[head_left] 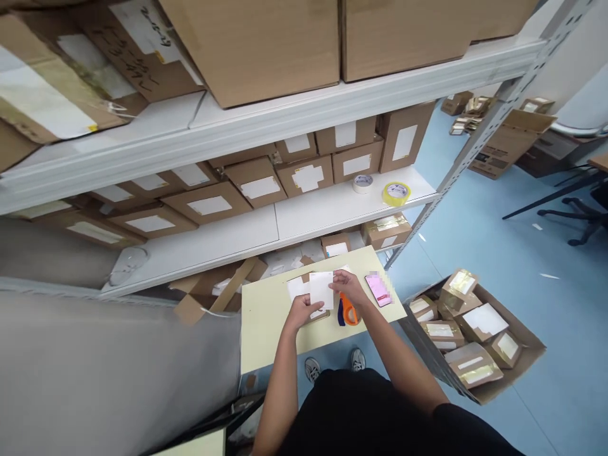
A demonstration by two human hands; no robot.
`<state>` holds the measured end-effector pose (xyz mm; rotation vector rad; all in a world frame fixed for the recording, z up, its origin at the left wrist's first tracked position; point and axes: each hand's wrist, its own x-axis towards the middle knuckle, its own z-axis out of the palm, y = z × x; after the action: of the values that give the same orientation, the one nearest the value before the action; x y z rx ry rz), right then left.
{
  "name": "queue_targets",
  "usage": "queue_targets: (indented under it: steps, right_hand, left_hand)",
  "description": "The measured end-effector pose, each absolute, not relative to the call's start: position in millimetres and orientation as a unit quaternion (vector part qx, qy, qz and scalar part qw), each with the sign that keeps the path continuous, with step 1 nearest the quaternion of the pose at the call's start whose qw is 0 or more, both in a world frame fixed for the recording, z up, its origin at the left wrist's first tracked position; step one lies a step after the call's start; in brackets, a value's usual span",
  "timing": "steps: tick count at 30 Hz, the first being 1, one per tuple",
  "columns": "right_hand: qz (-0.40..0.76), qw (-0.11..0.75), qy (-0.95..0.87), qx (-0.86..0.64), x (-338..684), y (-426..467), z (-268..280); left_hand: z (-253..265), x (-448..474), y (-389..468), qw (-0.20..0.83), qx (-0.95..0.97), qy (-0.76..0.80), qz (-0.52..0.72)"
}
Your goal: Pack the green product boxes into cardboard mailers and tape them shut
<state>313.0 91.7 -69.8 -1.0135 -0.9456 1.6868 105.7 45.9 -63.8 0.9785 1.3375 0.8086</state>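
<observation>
Between both hands I hold a small white sheet of paper [321, 290], upright over the table. My left hand [303, 310] grips its lower left part, the thumb lying across the front. At its right edge, my right hand [348, 285] pinches the upper side with curled fingers. Under the sheet, partly covered, lies a small cardboard box [321, 316] and another white paper [295, 288]. Just below my right hand rests an orange and dark blue tape dispenser [350, 311]. A pink-screened phone [379, 290] lies to its right. All of this is on a pale yellow table [266, 335].
Metal shelving [308, 228] filled with labelled cardboard boxes stands beyond the table. On its middle shelf sit a white tape roll [363, 183] and a yellow tape roll [396, 194]. A large open carton [532, 354] of small parcels is on the blue floor, at right.
</observation>
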Motion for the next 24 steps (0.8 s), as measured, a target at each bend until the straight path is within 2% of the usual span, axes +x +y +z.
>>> queue_targets:
  steps: [4,9,22,24]
  right_hand:
    - [0.657,0.445,-0.393,-0.464,286,69,-69]
    - [0.685,0.377,-0.439,-0.442,279,46,-64]
    - [0.672,0.405,-0.455,-0.422,278,31,-37]
    - [0.671,0.414,-0.453,-0.415,279,27,-35]
  left_hand:
    - [-63,100,23,0.549,0.294,0.627,0.468]
    - [-46,92,13,0.512,0.266,0.627,0.524]
    - [-26,100,5,0.531,0.302,0.604,0.511]
    - [-23,103,3,0.496,0.311,0.638,0.501]
